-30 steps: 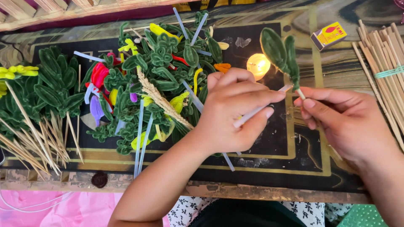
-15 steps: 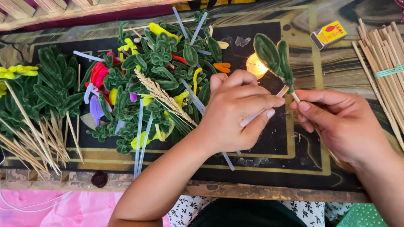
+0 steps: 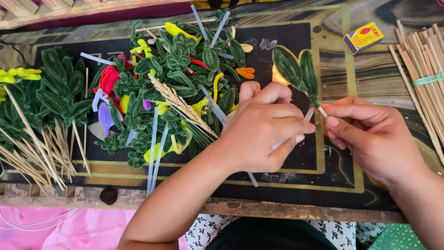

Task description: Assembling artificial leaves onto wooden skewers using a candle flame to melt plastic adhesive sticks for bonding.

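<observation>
Both forearms are bare, with no sleeves, rings, watch or bracelets in sight. The left hand (image 3: 259, 132) and right hand (image 3: 374, 139) have short, unpainted nails. At the bottom edge shows a white garment (image 3: 342, 229) printed with small black flowers.

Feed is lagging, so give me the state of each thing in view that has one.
Left hand: closed on a pale stick.
Right hand: pinching the stem.
Green leaf pair: held upright over the flame.
Candle flame: lit, mostly hidden.
Matchbox: closed, lying flat.
Wooden sticks: bundled with a green band.
</observation>
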